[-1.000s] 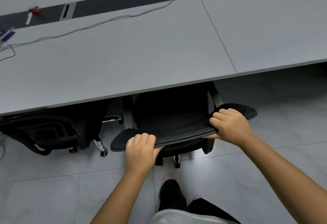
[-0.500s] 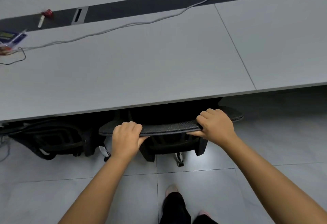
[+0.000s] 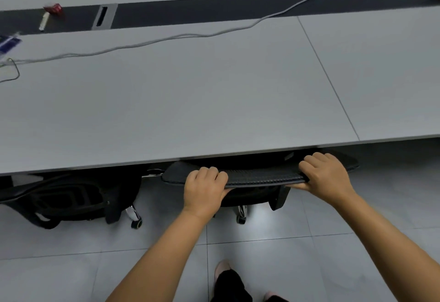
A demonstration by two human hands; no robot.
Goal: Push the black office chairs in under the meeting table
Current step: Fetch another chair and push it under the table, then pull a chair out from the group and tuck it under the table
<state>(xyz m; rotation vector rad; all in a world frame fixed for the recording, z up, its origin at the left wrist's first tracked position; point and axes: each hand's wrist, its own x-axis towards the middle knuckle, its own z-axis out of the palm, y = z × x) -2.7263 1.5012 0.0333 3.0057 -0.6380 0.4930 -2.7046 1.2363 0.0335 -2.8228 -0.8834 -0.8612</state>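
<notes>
Both hands clasp the chair's (image 3: 259, 176) backrest top just at the table (image 3: 166, 101) edge: left hand (image 3: 204, 191) left of centre, right hand (image 3: 325, 177) toward its right end. I'd push evenly and let go before knuckles meet the table.

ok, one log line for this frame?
left hand: grip on mesh backrest top of black office chair | right hand: same | seat: under grey meeting table | second black chair: tucked left
</notes>
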